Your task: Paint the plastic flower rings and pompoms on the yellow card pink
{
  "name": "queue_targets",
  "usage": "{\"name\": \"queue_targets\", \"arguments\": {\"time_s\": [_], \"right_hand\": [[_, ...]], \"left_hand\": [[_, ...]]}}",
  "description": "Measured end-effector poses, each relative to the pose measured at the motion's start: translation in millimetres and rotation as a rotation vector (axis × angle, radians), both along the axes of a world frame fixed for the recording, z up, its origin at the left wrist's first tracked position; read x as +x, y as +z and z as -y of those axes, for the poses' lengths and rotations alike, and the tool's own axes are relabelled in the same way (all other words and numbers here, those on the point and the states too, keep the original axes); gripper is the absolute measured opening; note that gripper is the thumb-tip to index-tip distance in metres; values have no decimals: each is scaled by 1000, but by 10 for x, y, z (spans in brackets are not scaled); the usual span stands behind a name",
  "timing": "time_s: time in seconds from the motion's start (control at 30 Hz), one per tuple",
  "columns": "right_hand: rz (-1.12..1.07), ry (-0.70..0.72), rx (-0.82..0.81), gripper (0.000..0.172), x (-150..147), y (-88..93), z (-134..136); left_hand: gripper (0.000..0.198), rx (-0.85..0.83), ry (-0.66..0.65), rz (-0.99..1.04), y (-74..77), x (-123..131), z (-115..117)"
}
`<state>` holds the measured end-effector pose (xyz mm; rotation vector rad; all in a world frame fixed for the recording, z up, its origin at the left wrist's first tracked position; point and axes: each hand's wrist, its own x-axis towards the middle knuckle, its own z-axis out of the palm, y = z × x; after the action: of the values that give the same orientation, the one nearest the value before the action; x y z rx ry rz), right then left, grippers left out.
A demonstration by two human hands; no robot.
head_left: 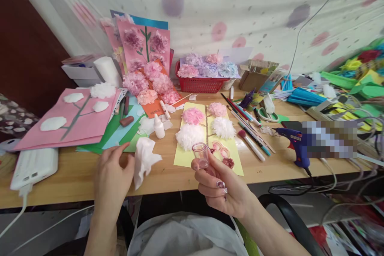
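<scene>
A small clear glass jar (201, 155) is pinched between the thumb and fingers of my right hand (223, 186), above the front edge of a yellow sheet (186, 158). That sheet bears pink and white tissue flowers (189, 137) along a brown stem, with small ring-like pink and dark red shapes (228, 163) at its lower right. My left hand (115, 170) rests at the table's front edge, thumb and fingers apart, with nothing visible in it. Just right of it lies a crumpled white tissue (146, 158). Behind the tissue stands a white glue bottle (159, 127).
On the wooden table (168, 174), pink sheets (90, 128) lie left and a white power bank (34, 168) sits at the front left. A red basket (204, 85) of flowers stands behind. Brushes and pens (252, 146), a blue glue gun (297, 144) and cables are right.
</scene>
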<state>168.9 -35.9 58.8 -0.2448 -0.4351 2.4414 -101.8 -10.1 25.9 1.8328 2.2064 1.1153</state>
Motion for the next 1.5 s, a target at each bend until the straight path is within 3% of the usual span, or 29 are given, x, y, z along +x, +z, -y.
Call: {"name": "queue_targets", "arguments": {"time_s": [0.1, 0.17, 0.2, 0.23, 0.3, 0.37, 0.43, 0.53, 0.6, 0.67, 0.73, 0.83, 0.93, 1.03, 1.2, 1.33, 1.5], "right_hand": [[51, -28, 15, 37, -24, 6, -7], [106, -56, 18, 39, -50, -7, -1], [129, -60, 22, 40, -70, -23, 7], [147, -54, 26, 42, -95, -43, 19], [181, -27, 40, 45, -156, -92, 54], [220, -20, 77, 48, -210, -136, 102], [304, -65, 138, 52, -221, -157, 156], [450, -194, 240, 56, -103, -146, 248], [514, -323, 295, 48, 41, -128, 326], [565, -490, 366, 34, 179, -112, 414], [640, -645, 466, 31, 266, -92, 493], [742, -817, 613, 42, 292, -49, 557], [845, -916, 768, 35, 281, -15, 564], [921, -940, 954, 24, 298, -6, 554], [901, -942, 1073, 24, 322, -1, 527], [938, -901, 1183, 26, 336, 18, 502], [1010, -869, 1203, 29, 399, 55, 514]], "left_hand": [[29, 263, 97, -71, 57, 135, 85], [21, 395, 45, 62, 99, 320, 212], [19, 405, -42, 174, 123, 434, 287], [19, 362, -172, 308, 148, 556, 359], [34, 69, -430, 561, 207, 798, 477], [39, -171, -568, 802, 269, 995, 540], [38, -325, -580, 1019, 325, 1112, 562], [38, -317, -463, 1203, 383, 1127, 588], [38, -232, -383, 1184, 396, 1071, 630], [43, -228, -391, 1122, 385, 1017, 693], [46, -320, -465, 1095, 356, 1003, 763], [39, -478, -552, 1065, 305, 1052, 827], [33, -502, -664, 971, 254, 1094, 807], [24, -447, -804, 909, 198, 1083, 756], [17, -460, -963, 943, 131, 1047, 735], [15, -471, -973, 1002, 110, 1056, 736], [16, -454, -931, 1089, 99, 1110, 770]]}}
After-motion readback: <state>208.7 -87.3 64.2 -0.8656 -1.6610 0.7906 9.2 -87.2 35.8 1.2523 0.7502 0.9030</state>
